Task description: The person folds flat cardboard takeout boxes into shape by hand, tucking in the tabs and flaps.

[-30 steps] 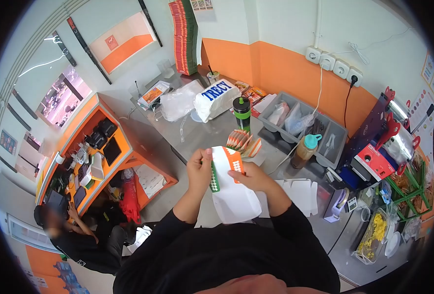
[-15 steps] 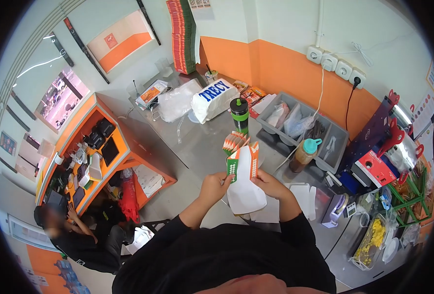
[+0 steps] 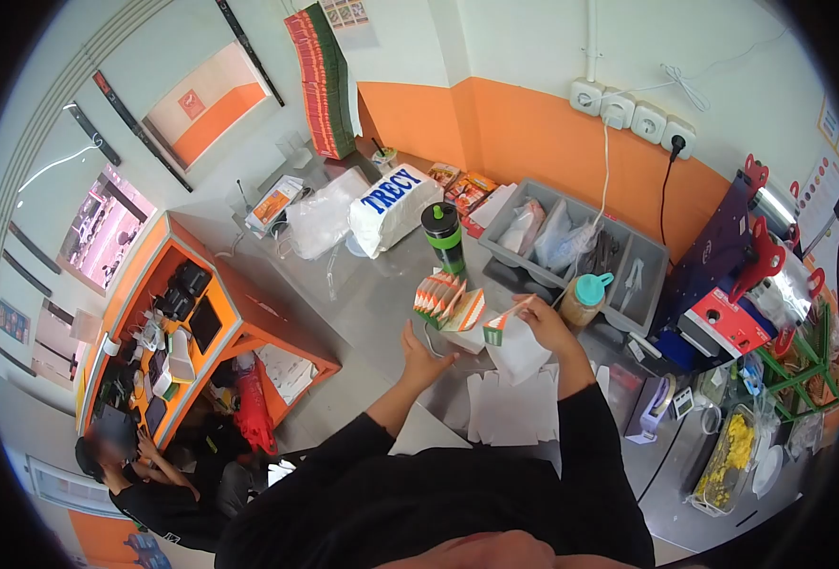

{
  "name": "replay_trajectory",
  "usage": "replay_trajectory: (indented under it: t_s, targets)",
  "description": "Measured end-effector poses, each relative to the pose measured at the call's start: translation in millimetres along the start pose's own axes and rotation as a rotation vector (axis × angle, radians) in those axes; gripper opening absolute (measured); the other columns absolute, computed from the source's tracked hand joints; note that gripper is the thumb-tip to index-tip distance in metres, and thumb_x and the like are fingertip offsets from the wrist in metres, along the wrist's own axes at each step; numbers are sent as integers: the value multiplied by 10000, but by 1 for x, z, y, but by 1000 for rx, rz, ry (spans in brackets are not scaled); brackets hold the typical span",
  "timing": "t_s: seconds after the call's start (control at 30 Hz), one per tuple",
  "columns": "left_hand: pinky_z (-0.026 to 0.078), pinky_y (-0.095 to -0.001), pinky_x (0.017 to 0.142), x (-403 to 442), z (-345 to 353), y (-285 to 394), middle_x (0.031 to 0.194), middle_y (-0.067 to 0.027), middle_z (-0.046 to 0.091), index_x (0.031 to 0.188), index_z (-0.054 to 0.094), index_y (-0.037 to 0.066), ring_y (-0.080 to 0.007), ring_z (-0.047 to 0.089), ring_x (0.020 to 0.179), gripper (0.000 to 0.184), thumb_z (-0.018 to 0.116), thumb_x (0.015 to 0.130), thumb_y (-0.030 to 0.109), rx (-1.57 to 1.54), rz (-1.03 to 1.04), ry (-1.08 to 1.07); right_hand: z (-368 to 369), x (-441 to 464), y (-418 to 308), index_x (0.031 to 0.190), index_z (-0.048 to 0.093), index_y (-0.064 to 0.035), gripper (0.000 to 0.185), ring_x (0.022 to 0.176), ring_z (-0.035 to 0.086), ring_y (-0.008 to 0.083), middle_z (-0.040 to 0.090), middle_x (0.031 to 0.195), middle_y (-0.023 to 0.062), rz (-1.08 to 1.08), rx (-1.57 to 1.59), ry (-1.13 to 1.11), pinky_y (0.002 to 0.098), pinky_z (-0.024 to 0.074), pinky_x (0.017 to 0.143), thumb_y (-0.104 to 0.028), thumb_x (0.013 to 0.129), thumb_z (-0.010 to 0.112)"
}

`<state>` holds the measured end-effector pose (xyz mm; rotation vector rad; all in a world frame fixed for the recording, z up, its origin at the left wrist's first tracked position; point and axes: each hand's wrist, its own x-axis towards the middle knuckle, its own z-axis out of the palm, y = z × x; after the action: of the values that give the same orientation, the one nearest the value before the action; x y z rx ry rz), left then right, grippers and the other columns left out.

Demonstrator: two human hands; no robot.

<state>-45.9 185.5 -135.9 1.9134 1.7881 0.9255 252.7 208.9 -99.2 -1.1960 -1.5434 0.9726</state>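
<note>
My right hand (image 3: 545, 324) grips the upper edge of a folded paper box (image 3: 518, 355), white with a green and orange end. Near the stacked boxes, my left hand (image 3: 423, 362) has its fingers apart and holds nothing. A stack of orange, white and green folded boxes (image 3: 437, 298) stands on the metal table (image 3: 363, 296), just beyond my hands. Flat white box blanks (image 3: 512, 410) lie below the held box, close to my body. Behind the stack stands a black and green bottle (image 3: 443, 237).
Around the table are a white TRECY pack (image 3: 396, 207), a grey divided tray (image 3: 638, 284), a turquoise-lidded bottle (image 3: 583, 299), a red and blue machine (image 3: 723, 321) and a container of yellow pieces (image 3: 726, 460). Another person (image 3: 159, 493) sits at the orange counter (image 3: 249, 303) on the left.
My left hand has let go of the box and moved left. My right hand has carried the box right, where it now hangs tilted. The view has shifted slightly.
</note>
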Motion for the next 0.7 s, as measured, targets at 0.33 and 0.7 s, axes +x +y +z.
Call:
replay_trajectory:
  t_s: [0.33, 0.7]
  targets:
    - [449, -348, 1023, 72, 29, -23, 1309, -130, 554, 1361, 380, -7, -210, 546, 1224, 548, 664, 895, 46, -603, -62, -91, 59, 96, 23, 1127, 562, -37, 159, 1016, 544, 135, 610, 1058, 49, 18, 98, -306, 295, 422, 941, -20, 977, 512]
    - [549, -388, 882, 68, 22, -33, 1321, -124, 489, 1461, 222, 123, -236, 602, 1088, 609, 472, 936, -56, -618, -63, -418, 106, 100, 27, 1171, 499, -40, 223, 1064, 606, 342, 609, 1110, 180, -23, -460, -191, 428, 490, 889, -154, 980, 501]
